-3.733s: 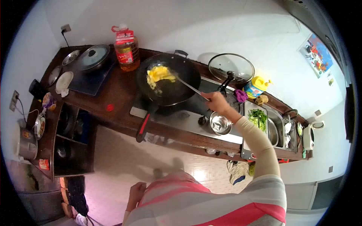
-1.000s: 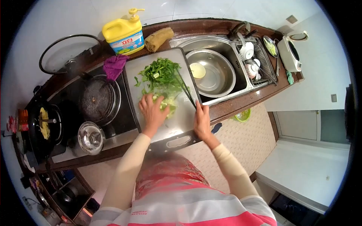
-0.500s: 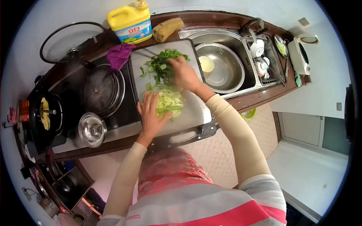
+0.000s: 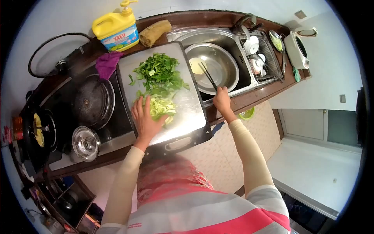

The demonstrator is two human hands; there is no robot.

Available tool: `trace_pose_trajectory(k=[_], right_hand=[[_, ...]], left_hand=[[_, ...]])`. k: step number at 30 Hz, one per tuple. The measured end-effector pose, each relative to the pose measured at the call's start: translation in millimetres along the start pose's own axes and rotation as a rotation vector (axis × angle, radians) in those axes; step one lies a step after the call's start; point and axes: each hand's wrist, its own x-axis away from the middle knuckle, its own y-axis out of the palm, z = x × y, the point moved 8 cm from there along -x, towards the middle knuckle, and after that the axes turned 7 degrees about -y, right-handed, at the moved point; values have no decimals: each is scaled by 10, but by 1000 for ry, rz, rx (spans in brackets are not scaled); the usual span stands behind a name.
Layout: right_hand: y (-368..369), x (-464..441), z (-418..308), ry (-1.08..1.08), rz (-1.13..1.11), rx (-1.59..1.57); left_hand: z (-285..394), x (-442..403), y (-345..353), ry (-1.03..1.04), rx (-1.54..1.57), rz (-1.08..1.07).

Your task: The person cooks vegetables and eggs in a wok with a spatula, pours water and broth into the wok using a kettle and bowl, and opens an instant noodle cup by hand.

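Note:
My left hand (image 4: 147, 121) rests with spread fingers against shredded pale green vegetable (image 4: 160, 108) on the steel cutting board (image 4: 187, 113). Behind that pile, on the same board, lie chopped dark green leaves (image 4: 157, 70). Closed round a pair of dark chopsticks (image 4: 209, 76), my right hand (image 4: 222, 100) is at the front edge of the sink. The chopsticks point into a steel basin (image 4: 228, 64). Inside the basin is a round, pale yellow thing (image 4: 196, 66), with the chopstick tips close to it; contact is unclear.
Left of the board are a dark round pan (image 4: 91, 102), a steel bowl (image 4: 85, 144) and a wok (image 4: 34, 134) holding yellow food. A purple cloth (image 4: 107, 65) and a yellow detergent jug (image 4: 115, 32) stand behind. A dish rack (image 4: 269, 58) is beyond the sink.
My right hand has moved from the dark green leaves rightward to the sink, where chopsticks show in it. My left hand stays at the pale shreds. The whole view has shifted slightly.

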Motion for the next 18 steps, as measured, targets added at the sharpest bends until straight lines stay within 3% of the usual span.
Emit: trace_pose_trajectory(k=[3, 4, 7, 9, 11, 15, 18], right_hand=[[23, -157, -233, -126, -14, 185], [-178, -11, -366, -197, 220, 179], [-675, 475, -1021, -525, 439, -193], [-371, 760, -1293, -530, 260, -530], [18, 857, -1546, -463, 235, -723], [235, 865, -2089, -340, 376, -708], [364, 896, -2265, -289, 349, -847]], left_hand=[[-95, 66, -72, -24, 36, 17], [-166, 81, -95, -32, 41, 40], [-290, 102, -130, -61, 101, 91], [-370, 76, -14, -46, 147, 86], [-297, -24, 20, -43, 148, 85], [-166, -92, 108, -28, 132, 66], [-134, -84, 157, -26, 211, 100]])
